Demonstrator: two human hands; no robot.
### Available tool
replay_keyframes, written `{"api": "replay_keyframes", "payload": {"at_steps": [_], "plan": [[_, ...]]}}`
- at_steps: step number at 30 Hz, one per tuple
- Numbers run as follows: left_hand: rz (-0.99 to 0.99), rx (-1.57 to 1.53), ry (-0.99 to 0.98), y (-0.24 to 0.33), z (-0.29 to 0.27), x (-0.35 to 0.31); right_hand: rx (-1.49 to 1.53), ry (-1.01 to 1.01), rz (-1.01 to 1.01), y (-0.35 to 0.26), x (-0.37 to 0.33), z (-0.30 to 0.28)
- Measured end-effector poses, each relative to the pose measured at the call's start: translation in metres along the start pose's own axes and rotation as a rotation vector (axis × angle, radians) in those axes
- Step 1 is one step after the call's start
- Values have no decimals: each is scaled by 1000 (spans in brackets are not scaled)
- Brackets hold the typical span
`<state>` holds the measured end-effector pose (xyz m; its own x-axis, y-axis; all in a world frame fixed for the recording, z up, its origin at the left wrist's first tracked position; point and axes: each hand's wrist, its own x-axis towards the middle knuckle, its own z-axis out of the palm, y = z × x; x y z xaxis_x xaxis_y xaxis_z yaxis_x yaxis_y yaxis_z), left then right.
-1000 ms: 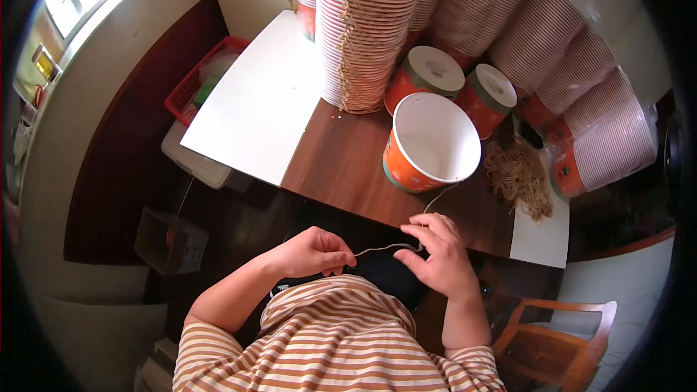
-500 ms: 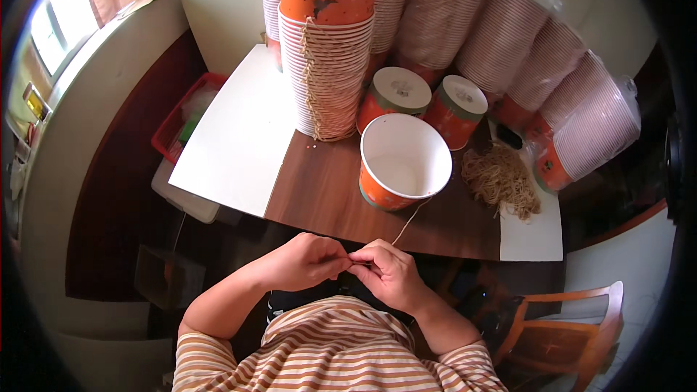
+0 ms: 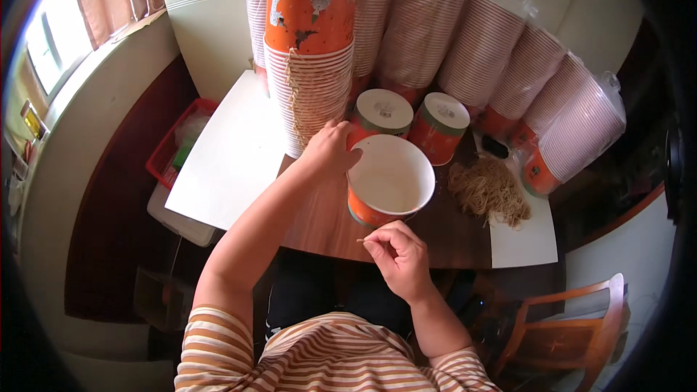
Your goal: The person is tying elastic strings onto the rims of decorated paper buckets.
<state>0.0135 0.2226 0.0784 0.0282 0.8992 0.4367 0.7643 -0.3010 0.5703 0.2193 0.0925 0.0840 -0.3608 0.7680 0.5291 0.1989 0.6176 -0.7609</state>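
A white-lined orange paper bucket (image 3: pixel 392 174) stands open side up near the table's front edge. My left hand (image 3: pixel 330 151) is at its left rim, thumb and fingers apart, the thumb overlapping the rim; whether it presses there I cannot tell. In front of the bucket my right hand (image 3: pixel 398 254) is closed, pinching thin tan string (image 3: pixel 361 240) between thumb and fingertips, a short end poking out to the left. Behind my left hand rises a tall stack of nested buckets (image 3: pixel 319 87), upside down, with knotted string down its side. A loose heap of tan string (image 3: pixel 490 192) lies at the right.
Two upturned orange buckets, one wider (image 3: pixel 384 110) and one narrower (image 3: pixel 441 120), stand just behind. Plastic-wrapped bucket stacks (image 3: pixel 483 43) line the back. A small black object (image 3: pixel 495 147) lies by the string heap. A red basket (image 3: pixel 170 149) is left, a wooden chair (image 3: pixel 566 334) right.
My left hand has let go of the string and reached forward to the bucket's left rim. My right hand still pinches string, slightly farther forward. The whole view has shifted a little.
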Motion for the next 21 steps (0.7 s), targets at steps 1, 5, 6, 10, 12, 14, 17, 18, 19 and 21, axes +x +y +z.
{"api": "replay_keyframes", "payload": {"at_steps": [1,5,6,10,12,14,17,18,19,21], "plan": [[-96,3,-132,-1,3,7,-4,2,-7,-1,-2,-3],[-276,-188,-251,11,2,-15,54,35,232,2,-6,-23],[-276,-360,-195,12,6,-32,84,44,241,4,-4,-31],[-568,-921,-252,48,-12,-95,29,-27,306,10,19,-54],[-604,-1012,-227,57,-14,-119,-15,-144,323,10,38,-54],[-625,-1153,-246,72,-21,-131,-21,-243,336,27,49,-49],[-590,-1057,-245,69,-25,-141,-31,-361,357,39,66,-36],[-547,-1002,-210,65,-24,-142,-25,-354,361,43,69,-32],[-556,-972,-193,62,-24,-139,-33,-396,333,48,70,-28],[-553,-905,-193,56,-22,-139,-56,-483,344,49,75,-24]]}}
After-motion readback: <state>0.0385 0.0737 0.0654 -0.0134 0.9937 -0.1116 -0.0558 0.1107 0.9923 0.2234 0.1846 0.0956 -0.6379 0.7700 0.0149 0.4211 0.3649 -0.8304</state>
